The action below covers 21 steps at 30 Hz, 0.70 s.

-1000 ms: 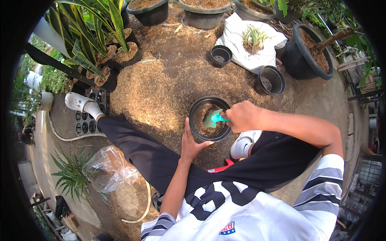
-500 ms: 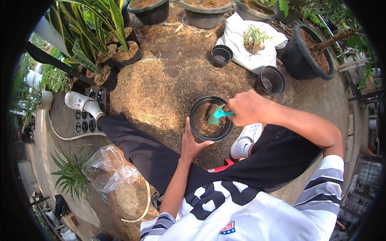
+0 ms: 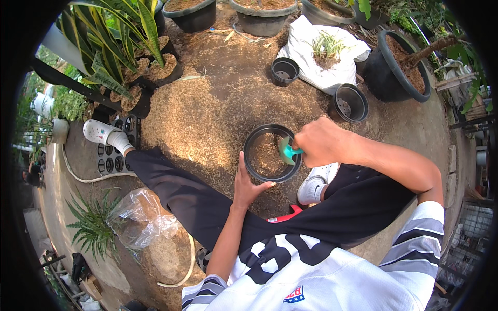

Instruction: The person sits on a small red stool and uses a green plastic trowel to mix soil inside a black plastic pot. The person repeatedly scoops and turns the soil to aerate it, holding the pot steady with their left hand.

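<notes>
Between my legs stands a round black plant pot [image 3: 252, 133] with brown, crumbly growing mix [image 3: 266, 158] inside. My left hand [image 3: 248, 189] grips the pot's near left side, thumb along the near rim and fingers up the left wall. My right hand [image 3: 320, 141] is closed round the handle of a small teal trowel [image 3: 286, 151]. The trowel's blade is inside the pot, against the right inner wall, and its handle is mostly hidden by my fist. A red object [image 3: 286, 215] lies on the ground near my lap, partly covered by my trousers.
Two empty black pots [image 3: 285, 71] [image 3: 348, 103] stand beyond, near a white sack [image 3: 306, 49] with a small grassy plant. Large planters [image 3: 262, 20] line the back; snake plants [image 3: 111, 46] stand at left. A clear plastic bag [image 3: 142, 217], fern [image 3: 88, 223] and hose [image 3: 98, 179] lie left.
The trowel blade has shifted from the middle of the pot to its right inner wall and turned more upright. My left hand has stayed on the pot.
</notes>
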{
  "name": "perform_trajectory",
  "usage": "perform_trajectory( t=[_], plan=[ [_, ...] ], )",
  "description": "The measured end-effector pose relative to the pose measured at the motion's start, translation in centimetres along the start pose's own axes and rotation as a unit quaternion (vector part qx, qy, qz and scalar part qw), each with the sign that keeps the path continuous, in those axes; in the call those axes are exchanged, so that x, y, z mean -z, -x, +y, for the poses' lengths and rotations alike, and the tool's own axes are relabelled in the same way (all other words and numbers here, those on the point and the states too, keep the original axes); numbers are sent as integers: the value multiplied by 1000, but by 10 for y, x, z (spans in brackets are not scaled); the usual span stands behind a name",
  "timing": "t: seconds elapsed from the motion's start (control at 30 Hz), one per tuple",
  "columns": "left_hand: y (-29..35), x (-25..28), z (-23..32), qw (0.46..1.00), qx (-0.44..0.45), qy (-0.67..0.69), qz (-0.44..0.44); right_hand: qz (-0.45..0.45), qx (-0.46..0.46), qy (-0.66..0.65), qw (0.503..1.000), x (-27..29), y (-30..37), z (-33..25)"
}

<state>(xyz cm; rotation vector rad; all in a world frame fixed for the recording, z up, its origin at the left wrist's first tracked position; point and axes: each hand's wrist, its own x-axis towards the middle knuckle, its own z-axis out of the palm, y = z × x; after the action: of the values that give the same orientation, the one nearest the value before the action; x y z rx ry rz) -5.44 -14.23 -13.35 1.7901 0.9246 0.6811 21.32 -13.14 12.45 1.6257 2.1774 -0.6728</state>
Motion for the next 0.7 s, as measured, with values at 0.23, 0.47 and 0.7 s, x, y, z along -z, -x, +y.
perform_trajectory(
  t=[0.23,0.47,0.7],
  plan=[
    [-2,0,1,1000,-10,11,-11,31,8,-54,998,-28,-8,10],
    [-3,0,-1,1000,-18,-11,-6,49,22,-74,996,-36,-8,7],
    [0,0,-3,1000,-7,-2,-6,41,34,-57,997,-15,-2,2]
  ],
)
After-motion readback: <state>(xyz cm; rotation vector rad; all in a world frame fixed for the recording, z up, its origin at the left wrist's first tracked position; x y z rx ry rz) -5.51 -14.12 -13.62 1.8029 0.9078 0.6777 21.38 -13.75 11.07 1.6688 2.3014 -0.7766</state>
